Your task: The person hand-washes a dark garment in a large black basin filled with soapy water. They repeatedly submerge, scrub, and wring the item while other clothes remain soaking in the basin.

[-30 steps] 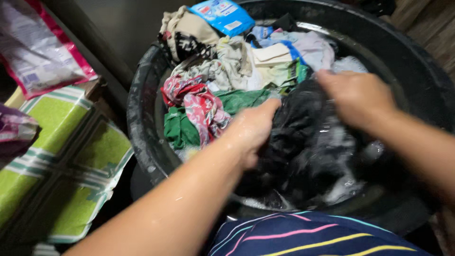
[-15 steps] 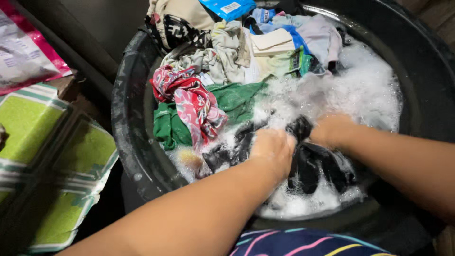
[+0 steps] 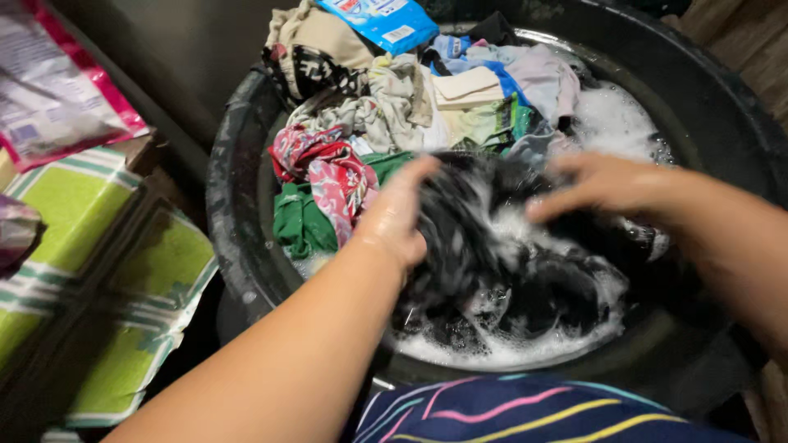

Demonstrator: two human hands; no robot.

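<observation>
Head view of hand laundering in a large black basin (image 3: 234, 205). The left hand (image 3: 398, 217) and the right hand (image 3: 603, 184) both bear on a dark, soaked garment (image 3: 509, 271), which lies in the near half of the basin, bunched up and partly raised out of the suds (image 3: 501, 349). The left grip is closed over a fold at the garment's left side, fingers curled into the cloth; the right grip is narrow, fingers pressed together and laid across the garment's top right, though whether they pinch cloth underneath cannot be told. The two hands sit close together on the same bunch, seemingly so that one fold can be worked against another. Unwashed pieces are heaped against the far and left wall of the basin, apart from the soapy water: a red patterned cloth (image 3: 324, 168) resting on a green cloth (image 3: 300, 226), pale and grey clothes (image 3: 402, 102), and a blue detergent packet (image 3: 382, 20) lying on top at the far rim. Outside the basin's left edge lie a green striped mat (image 3: 61, 201) and a pink-edged plastic bag (image 3: 57, 94). A striped dark garment (image 3: 525, 414) worn by the person fills the near edge.
</observation>
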